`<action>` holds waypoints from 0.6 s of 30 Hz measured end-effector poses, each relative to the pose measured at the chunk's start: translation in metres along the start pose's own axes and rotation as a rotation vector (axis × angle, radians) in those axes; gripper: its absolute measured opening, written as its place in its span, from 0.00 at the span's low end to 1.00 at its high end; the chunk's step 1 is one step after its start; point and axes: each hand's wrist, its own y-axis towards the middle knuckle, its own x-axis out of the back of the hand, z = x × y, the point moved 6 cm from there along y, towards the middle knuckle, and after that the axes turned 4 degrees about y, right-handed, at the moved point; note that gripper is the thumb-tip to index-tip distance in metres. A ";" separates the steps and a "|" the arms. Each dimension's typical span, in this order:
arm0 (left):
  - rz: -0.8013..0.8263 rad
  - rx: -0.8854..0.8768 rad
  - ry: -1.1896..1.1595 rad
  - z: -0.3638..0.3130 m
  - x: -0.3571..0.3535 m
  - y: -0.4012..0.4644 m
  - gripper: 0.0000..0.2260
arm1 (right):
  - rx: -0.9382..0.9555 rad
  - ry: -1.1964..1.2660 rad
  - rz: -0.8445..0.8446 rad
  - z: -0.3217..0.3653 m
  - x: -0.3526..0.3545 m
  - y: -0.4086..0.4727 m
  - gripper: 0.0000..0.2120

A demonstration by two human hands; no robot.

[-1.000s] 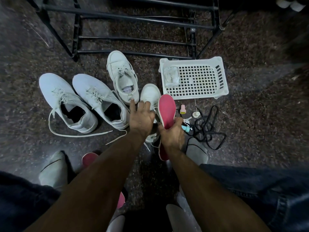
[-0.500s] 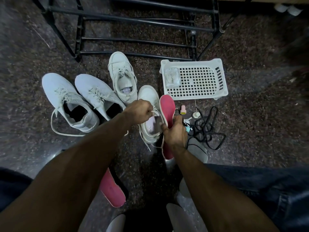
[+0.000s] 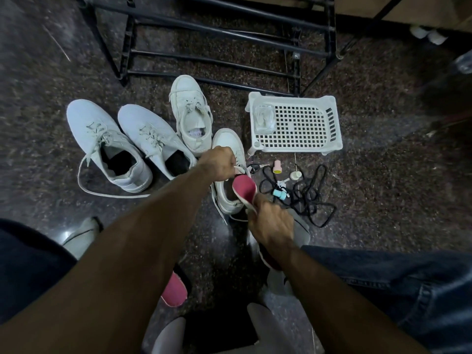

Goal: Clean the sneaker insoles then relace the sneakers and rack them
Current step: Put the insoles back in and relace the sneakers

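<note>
My left hand (image 3: 220,163) grips the tongue of a white sneaker (image 3: 228,146) on the floor and holds its opening wide. My right hand (image 3: 271,221) grips a pink insole (image 3: 244,189) whose front end dips into that sneaker's opening. A second white sneaker (image 3: 190,112) stands just behind it. Two larger white sneakers (image 3: 107,141) (image 3: 153,139) lie to the left with loose laces. Another pink insole (image 3: 173,292) lies on the floor under my left forearm.
A black metal shoe rack (image 3: 224,34) stands at the back. A white perforated plastic basket (image 3: 296,123) sits right of the sneakers. Black laces (image 3: 306,198) and small bottles (image 3: 277,167) lie beside my right hand. Grey insoles (image 3: 81,238) lie near my knees.
My left hand moved from the sneaker's top to its tongue and pulled it open. My right hand lowered the pink insole's tip into the sneaker.
</note>
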 end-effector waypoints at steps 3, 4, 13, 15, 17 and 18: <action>-0.007 0.021 -0.045 0.001 -0.001 -0.003 0.06 | 0.034 -0.052 0.017 0.015 0.008 0.011 0.12; -0.004 0.020 -0.058 0.002 -0.003 -0.003 0.06 | 0.024 -0.049 0.027 0.019 0.010 0.016 0.13; 0.008 0.007 -0.112 0.006 -0.013 -0.004 0.08 | -0.182 0.025 0.079 0.038 -0.009 0.046 0.23; 0.016 0.007 -0.138 0.008 -0.015 -0.003 0.06 | -0.201 0.027 0.109 0.033 -0.013 0.032 0.29; 0.016 0.009 -0.152 0.008 -0.015 -0.003 0.05 | -0.211 0.033 0.119 0.026 -0.015 0.017 0.33; 0.016 0.008 -0.157 0.007 -0.015 -0.003 0.05 | -0.223 0.049 0.100 0.022 -0.014 0.010 0.33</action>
